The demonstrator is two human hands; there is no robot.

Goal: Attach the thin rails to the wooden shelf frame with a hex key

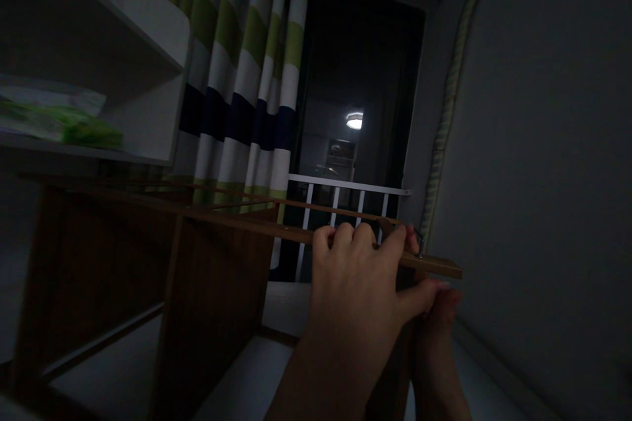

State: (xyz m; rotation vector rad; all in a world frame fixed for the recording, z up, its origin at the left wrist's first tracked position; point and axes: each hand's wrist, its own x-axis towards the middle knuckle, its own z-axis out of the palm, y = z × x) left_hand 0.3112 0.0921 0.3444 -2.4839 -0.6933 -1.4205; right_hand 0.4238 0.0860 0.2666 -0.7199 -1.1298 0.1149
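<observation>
A dark wooden rack [207, 289] stands in front of me in a dim room. Its thin top rail [276, 230] runs from the left to a free end at the right. My left hand [365, 276] is curled over this rail near its right end, fingers wrapped over the top and thumb stretched out below to the right. My right hand [444, 322] comes up lower down, just under the rail's end and beside the rack's upright post, touching the left thumb. Its fingers are mostly hidden behind the left hand and the post.
A white shelf unit [99, 79] at the upper left holds a green-and-white packet [59, 122]. A striped curtain [241, 79] hangs beside a dark window with a white railing [345, 194]. A grey wall [543, 177] closes the right side. Pale floor [247, 381] shows below.
</observation>
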